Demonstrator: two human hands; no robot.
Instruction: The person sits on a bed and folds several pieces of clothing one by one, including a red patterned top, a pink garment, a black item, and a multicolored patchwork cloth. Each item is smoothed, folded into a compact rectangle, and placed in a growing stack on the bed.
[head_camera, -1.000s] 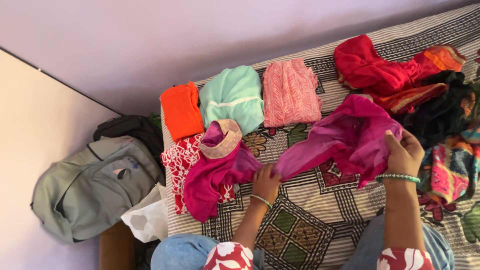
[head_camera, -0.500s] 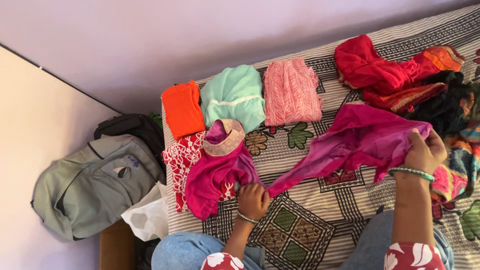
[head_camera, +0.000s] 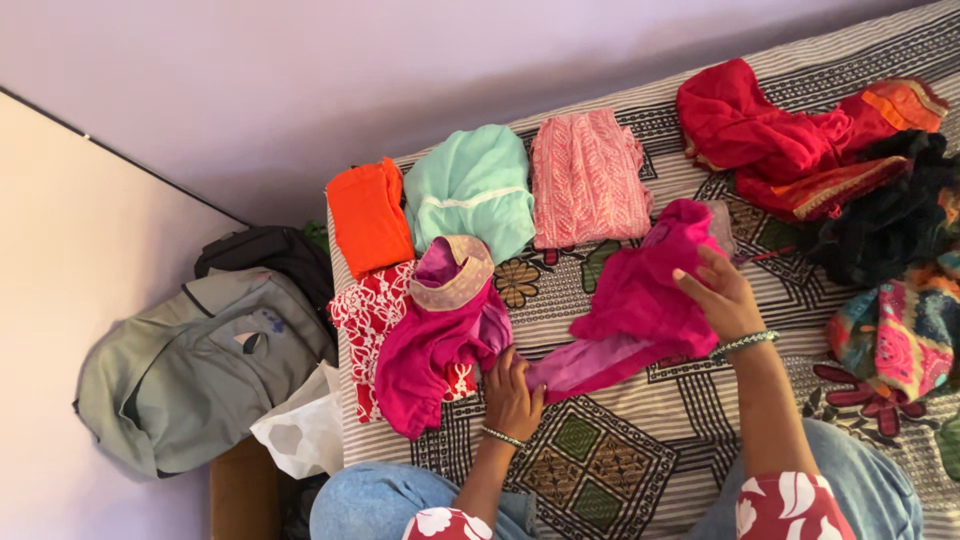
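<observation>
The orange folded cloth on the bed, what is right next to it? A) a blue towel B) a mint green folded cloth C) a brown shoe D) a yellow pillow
B: the orange folded cloth lies at the near-wall end of a row, and the mint green folded cloth sits directly beside it, with a pink folded cloth further along.
</observation>
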